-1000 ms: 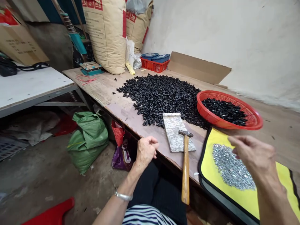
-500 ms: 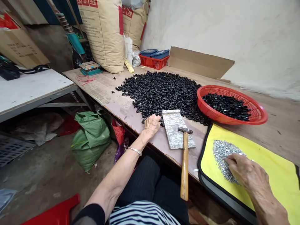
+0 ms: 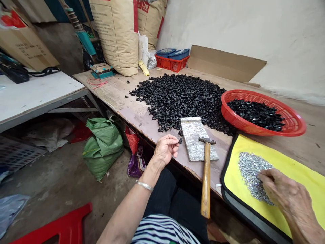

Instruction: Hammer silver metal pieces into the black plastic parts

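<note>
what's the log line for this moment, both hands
left hand: at small black piece | right hand: in silver washers on yellow mat | nearby: wooden-handled hammer

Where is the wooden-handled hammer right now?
In the head view, the hammer lies across the bench's front edge, between the left hand and the yellow mat, its head on the speckled grey slab.

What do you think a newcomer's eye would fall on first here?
The big heap of small black parts spreads across the middle of the wooden bench, with a red plastic basket holding more at its right. Nearer, the right hand rests on a silver pile on a yellow mat.
</note>
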A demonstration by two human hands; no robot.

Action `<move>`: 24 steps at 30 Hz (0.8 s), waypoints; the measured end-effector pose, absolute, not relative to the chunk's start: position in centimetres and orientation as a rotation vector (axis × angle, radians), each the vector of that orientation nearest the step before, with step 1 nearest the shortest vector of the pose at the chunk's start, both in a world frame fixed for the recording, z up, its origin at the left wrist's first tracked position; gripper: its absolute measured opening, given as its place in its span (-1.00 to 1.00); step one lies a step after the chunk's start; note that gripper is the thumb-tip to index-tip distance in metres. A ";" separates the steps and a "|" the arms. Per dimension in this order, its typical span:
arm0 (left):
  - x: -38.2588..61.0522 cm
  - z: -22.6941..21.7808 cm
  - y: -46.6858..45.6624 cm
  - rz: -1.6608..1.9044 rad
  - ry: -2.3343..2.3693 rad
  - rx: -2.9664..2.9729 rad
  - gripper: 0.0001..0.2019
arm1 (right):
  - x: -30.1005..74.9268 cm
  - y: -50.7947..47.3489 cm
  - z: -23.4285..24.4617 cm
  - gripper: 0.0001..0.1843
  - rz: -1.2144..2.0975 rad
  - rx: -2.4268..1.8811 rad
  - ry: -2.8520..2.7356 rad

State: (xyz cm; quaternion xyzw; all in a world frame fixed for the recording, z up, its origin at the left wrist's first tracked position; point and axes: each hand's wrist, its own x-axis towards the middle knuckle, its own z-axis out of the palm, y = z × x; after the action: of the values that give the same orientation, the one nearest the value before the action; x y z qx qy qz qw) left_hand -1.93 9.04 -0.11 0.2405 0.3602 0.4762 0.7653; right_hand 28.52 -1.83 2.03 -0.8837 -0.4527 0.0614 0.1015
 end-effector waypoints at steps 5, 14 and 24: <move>-1.5 -0.1 7.1 1.058 0.729 0.508 -0.78 | 26.2 -2.0 3.1 -0.94 0.076 -2.565 -1.163; -0.7 0.9 5.5 1.140 0.841 0.644 -0.82 | 15.7 -1.1 4.0 -0.78 0.674 -1.768 -1.260; -0.7 1.7 4.5 1.104 0.801 0.684 -0.82 | 12.5 0.7 3.5 -0.80 0.900 -1.511 -1.112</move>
State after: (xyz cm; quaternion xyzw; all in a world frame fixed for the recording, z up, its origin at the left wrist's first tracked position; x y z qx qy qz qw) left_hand -0.73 4.51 1.66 0.3100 0.3627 0.4999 0.7228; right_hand 12.55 0.71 3.54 -0.6263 -0.4610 0.3733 0.5059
